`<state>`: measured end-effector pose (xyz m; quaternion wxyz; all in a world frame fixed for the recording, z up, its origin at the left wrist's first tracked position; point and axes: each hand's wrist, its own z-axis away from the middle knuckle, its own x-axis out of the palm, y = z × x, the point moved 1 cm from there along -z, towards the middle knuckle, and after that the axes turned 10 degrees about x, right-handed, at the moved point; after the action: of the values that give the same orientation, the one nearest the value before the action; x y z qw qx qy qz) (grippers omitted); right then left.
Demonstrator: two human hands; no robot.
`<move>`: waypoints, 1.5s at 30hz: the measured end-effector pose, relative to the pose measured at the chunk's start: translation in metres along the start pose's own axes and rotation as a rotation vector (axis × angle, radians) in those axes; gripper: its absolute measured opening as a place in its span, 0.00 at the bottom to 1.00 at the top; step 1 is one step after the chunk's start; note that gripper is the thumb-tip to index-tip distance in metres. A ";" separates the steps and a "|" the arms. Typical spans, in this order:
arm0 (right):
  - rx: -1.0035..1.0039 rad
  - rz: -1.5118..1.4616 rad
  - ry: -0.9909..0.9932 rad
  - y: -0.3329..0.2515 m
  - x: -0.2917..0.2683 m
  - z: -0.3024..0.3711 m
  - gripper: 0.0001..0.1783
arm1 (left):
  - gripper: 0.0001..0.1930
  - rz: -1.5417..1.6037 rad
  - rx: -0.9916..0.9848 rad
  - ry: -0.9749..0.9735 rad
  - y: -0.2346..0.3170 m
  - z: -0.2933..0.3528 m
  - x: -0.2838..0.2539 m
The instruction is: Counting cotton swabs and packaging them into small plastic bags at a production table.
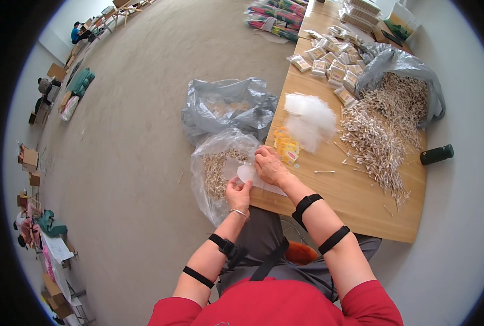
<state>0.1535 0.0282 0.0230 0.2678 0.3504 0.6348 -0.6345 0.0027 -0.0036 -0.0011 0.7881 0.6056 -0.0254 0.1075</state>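
At the table's near left corner, my left hand [239, 194] pinches a small clear plastic bag [246, 173] between thumb and fingers. My right hand [271, 165] is closed at the bag's right side, its fingertips bunched together; whether it grips the bag's edge or something small is hidden. Just beyond it lie several yellow printed cards [289, 150], and past those a spread stack of clear flat bags [310, 117]. To the right, loose cotton swabs [370, 138] form a large pile. One single swab [324, 172] lies apart on the wood.
Filled swab packets [334, 73] are heaped farther back, near a grey plastic bag [440, 98] spilling swabs. A dark green bottle [436, 155] lies at the right edge. Left of the table stand a clear bag of swabs [216, 171] and a grey bag [201, 117]. People work far left.
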 end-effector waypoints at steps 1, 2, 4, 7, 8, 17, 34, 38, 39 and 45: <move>-0.039 -0.005 0.016 0.001 -0.002 0.003 0.07 | 0.22 -0.108 -0.003 -0.037 0.001 0.005 0.003; -0.033 -0.004 0.021 0.002 -0.003 0.005 0.07 | 0.22 -0.216 -0.006 -0.075 0.001 0.009 0.006; -0.097 0.007 0.124 0.004 -0.007 0.008 0.08 | 0.25 -0.239 -0.020 -0.102 -0.001 0.006 0.010; -0.101 0.129 0.243 0.008 -0.018 0.020 0.06 | 0.33 -0.351 0.009 -0.057 0.000 0.006 0.016; -0.108 0.176 0.223 0.010 -0.024 0.026 0.07 | 0.36 -0.438 0.060 0.029 0.001 0.008 0.018; 0.805 0.296 1.085 0.150 -0.146 0.145 0.27 | 0.32 -0.984 0.968 -0.708 0.021 0.038 0.062; 0.569 0.091 0.875 0.174 -0.140 0.179 0.15 | 0.20 -0.920 1.218 -1.039 -0.022 0.074 0.146; 0.443 0.229 0.738 0.117 -0.123 0.176 0.18 | 0.18 -0.907 1.209 -1.008 -0.025 0.075 0.147; 0.440 0.224 0.733 0.116 -0.121 0.176 0.18 | 0.17 -0.885 1.218 -1.000 -0.025 0.076 0.149; 0.598 0.464 0.713 0.155 -0.144 0.189 0.19 | 0.12 -0.809 1.230 -0.981 -0.022 0.078 0.153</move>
<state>0.3434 -0.1827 0.0300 0.0568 0.7376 0.3832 -0.5531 0.1632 -0.0628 0.0247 0.2006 0.8627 -0.0824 -0.4568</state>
